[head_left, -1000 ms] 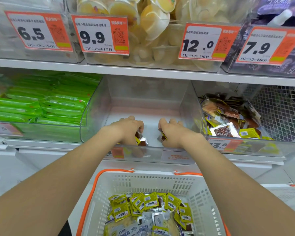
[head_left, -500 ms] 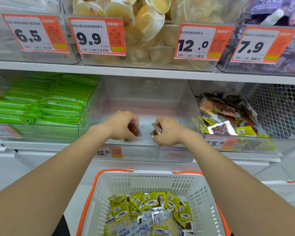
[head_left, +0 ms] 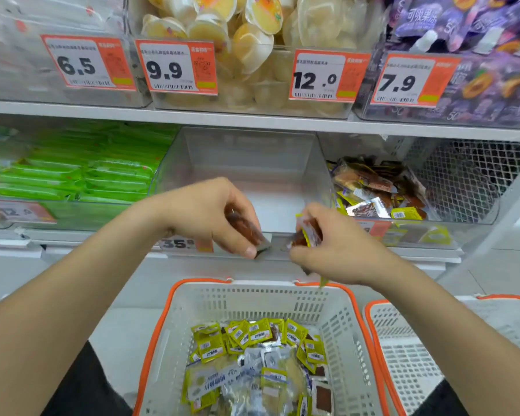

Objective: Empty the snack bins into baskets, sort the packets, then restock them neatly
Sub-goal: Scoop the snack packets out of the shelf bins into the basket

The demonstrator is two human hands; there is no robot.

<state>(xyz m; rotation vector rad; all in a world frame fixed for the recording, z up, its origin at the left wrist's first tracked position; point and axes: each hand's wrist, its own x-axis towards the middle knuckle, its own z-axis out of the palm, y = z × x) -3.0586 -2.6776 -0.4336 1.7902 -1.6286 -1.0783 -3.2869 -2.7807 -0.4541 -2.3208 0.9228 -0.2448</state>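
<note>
- Start with the shelf (head_left: 252,121). The clear bin (head_left: 246,163) you're working sits in the middle of its lower row, so I'll place everything off that bin.
- Straight below and in front of the clear bin is the white basket (head_left: 252,295) with the orange trim. There's a heap of yellow-green packets (head_left: 252,349) in the bottom of it.
- A second basket (head_left: 403,340) sits below and to the right of the clear bin.
- Left of the clear bin is a bin of green packets (head_left: 72,178), and right of it is a bin of mixed brown and yellow packets (head_left: 379,187). Both look well stocked, so I'd say you're in the emptying step and on the tail end of this one bin.
- The clear bin looks pretty much bare inside. Your hands hide the front strip of its floor though, so I can't swear nothing's left there.
- Your left hand (head_left: 210,214) is at the clear bin's front lip, thumb and fingers pinching a brown packet (head_left: 246,229).
- Your right hand (head_left: 336,250) is at the same lip, just right of the left one. Its fingers are curled round a bunch of packets (head_left: 308,232), brown with yellow-green edges, and one bit dangles under the hand.
- My guess for the next move is to bring both hands down from the bin's lip until they're over the white basket. Let go low, inside the rim, because that dangling bit looks ready to slip early. Then peek at the front of the clear bin for stragglers.
</note>
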